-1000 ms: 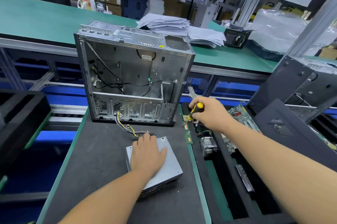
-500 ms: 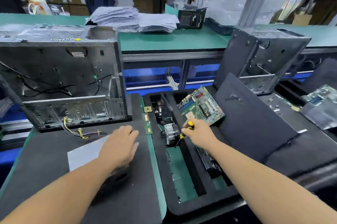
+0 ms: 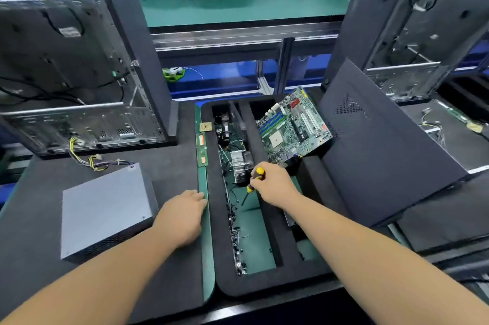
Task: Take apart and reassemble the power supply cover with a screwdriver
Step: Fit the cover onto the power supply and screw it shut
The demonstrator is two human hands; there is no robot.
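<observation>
Right hand (image 3: 275, 183) clenched round screwdriver (image 3: 253, 182), tip lowered into foam tray (image 3: 272, 279) at centre frame, likely for screws. Left hand (image 3: 185, 214) flat, unclenched, steadying. Power supply (image 3: 105, 212) untouched, lower left.

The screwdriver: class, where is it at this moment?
In the head view, the screwdriver is right of centre, gripped in the right hand over the black foam tray, tip pointing down beside the finned heatsink.
</observation>
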